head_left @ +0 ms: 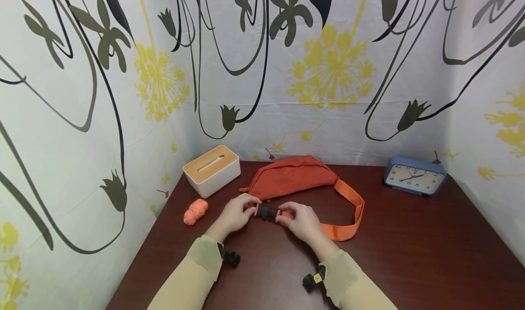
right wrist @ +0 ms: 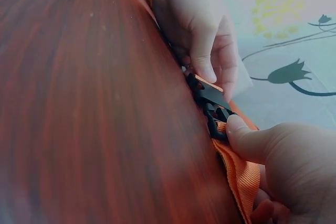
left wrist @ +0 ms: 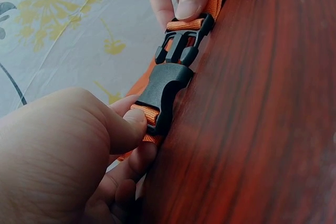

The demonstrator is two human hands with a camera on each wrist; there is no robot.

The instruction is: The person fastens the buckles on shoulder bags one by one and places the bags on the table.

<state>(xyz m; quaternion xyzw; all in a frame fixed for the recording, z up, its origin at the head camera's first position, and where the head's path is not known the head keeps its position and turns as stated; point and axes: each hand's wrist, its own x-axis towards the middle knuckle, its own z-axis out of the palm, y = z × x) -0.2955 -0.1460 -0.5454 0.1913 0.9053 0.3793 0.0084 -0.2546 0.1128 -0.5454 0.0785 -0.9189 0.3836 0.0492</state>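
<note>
Dark-red wood-grain desk (head_left: 410,246), head view: a black plastic buckle (head_left: 267,213) is held before an orange fabric bag (head_left: 293,178). Left wrist: socket half (left wrist: 164,83) pinched by left grip (left wrist: 71,140); prongs (left wrist: 177,48) could be jammed by tilting. Right wrist: pronged half (right wrist: 212,127) pinched by right grip (right wrist: 294,166), perhaps lost if webbing (right wrist: 241,177) slips.

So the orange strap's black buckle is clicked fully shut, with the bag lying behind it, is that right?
Not quite: the black buckle isn't clicked shut. The left wrist view shows its prongs outside the socket. It is on the orange strap, with the bag lying behind it, as you say.
</note>
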